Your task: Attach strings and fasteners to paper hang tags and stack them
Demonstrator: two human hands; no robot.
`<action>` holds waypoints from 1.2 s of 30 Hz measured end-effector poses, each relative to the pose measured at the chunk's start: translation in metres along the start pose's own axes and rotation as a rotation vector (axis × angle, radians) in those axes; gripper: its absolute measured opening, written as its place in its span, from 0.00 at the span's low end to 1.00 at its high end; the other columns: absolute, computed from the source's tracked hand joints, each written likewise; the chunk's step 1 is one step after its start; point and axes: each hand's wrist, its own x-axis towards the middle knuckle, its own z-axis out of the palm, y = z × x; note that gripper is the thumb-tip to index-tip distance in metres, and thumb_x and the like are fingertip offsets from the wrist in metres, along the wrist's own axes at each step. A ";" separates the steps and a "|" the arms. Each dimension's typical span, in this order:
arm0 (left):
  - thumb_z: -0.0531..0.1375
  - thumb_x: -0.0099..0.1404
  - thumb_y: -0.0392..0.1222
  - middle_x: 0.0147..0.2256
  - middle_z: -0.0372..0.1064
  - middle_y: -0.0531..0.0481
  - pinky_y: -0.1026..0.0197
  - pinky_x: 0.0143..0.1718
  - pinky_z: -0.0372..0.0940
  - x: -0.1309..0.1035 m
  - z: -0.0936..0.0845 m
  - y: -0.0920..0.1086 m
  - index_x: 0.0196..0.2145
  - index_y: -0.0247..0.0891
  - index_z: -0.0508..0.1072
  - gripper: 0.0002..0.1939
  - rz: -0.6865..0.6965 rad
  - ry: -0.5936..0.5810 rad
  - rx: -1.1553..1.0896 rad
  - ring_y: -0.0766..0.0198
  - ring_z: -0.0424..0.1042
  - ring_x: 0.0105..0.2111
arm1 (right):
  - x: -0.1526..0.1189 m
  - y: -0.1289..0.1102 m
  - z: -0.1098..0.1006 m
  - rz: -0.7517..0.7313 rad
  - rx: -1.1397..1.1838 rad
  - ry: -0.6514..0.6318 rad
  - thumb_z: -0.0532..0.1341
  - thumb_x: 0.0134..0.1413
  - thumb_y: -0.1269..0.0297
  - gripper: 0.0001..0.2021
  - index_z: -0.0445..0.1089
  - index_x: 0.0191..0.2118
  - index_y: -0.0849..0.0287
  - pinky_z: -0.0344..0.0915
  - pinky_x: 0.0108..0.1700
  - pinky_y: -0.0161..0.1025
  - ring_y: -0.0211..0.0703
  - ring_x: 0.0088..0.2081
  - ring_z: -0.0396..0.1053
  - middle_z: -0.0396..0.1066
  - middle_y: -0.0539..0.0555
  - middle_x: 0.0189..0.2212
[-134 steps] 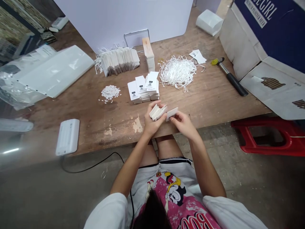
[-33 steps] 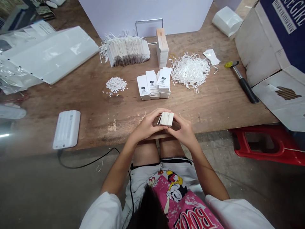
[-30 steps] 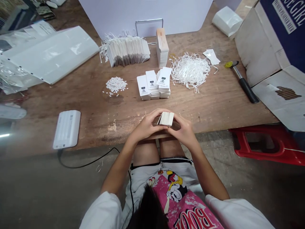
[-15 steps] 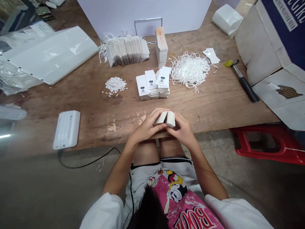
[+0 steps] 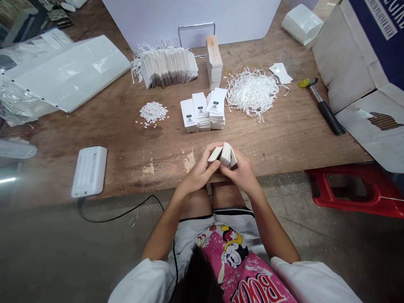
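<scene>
Between both hands, at the table's front edge, is a stack of white cards (image 5: pixel 225 154), standing on edge and parted into sections. My left hand (image 5: pixel 203 165) closes on the left section, its thumb along the near side. Around the right section curls my right hand (image 5: pixel 242 168). Beyond them lie several piles of printed white tags (image 5: pixel 199 106), each with a small dark mark. A heap of white string loops (image 5: pixel 252 90) is to the right of these, and a small pile of tiny white pieces (image 5: pixel 153 112) to the left.
Farther back stand a long row of strung tags (image 5: pixel 170 65) and an upright card stack (image 5: pixel 214 61). A hammer (image 5: pixel 325 107) and a cardboard box (image 5: pixel 350 59) are at right. At left lie a white power bank (image 5: pixel 89 171) with a cable and a plastic bag (image 5: pixel 69 71).
The stack between my hands has been parted further: a middle section now sticks up, tilted, between the left and right ones. My left hand has shifted slightly right.
</scene>
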 end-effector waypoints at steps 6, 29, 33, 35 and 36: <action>0.49 0.71 0.47 0.53 0.56 0.43 0.50 0.62 0.53 -0.001 0.013 0.005 0.63 0.46 0.53 0.24 -0.062 0.169 0.211 0.57 0.59 0.57 | -0.001 0.006 0.015 0.085 0.074 0.002 0.60 0.55 0.60 0.24 0.57 0.57 0.58 0.68 0.51 0.47 0.50 0.49 0.70 0.69 0.60 0.49; 0.57 0.57 0.23 0.33 0.74 0.46 0.55 0.37 0.70 0.152 -0.111 0.001 0.35 0.33 0.77 0.13 -0.404 0.415 0.125 0.64 0.71 0.30 | -0.003 0.022 0.025 0.129 0.258 0.142 0.51 0.62 0.55 0.21 0.55 0.57 0.57 0.65 0.55 0.48 0.45 0.48 0.70 0.69 0.59 0.44; 0.57 0.55 0.22 0.28 0.72 0.49 0.54 0.39 0.70 0.170 -0.104 -0.010 0.32 0.34 0.76 0.12 -0.435 0.414 0.187 0.62 0.71 0.31 | -0.004 0.022 0.024 0.131 0.264 0.116 0.51 0.63 0.57 0.19 0.56 0.57 0.57 0.65 0.55 0.48 0.46 0.49 0.68 0.68 0.59 0.45; 0.57 0.53 0.22 0.26 0.71 0.50 0.52 0.41 0.70 0.177 -0.105 -0.014 0.31 0.35 0.75 0.12 -0.452 0.382 0.235 0.60 0.71 0.32 | -0.005 0.022 0.024 0.122 0.275 0.117 0.52 0.63 0.58 0.20 0.55 0.58 0.56 0.64 0.56 0.48 0.45 0.49 0.68 0.68 0.59 0.45; 0.57 0.53 0.23 0.26 0.71 0.49 0.51 0.42 0.69 0.179 -0.105 -0.016 0.31 0.35 0.75 0.12 -0.457 0.365 0.256 0.59 0.72 0.33 | -0.005 0.023 0.025 0.116 0.283 0.119 0.52 0.63 0.59 0.20 0.55 0.58 0.56 0.64 0.56 0.47 0.45 0.49 0.68 0.68 0.58 0.45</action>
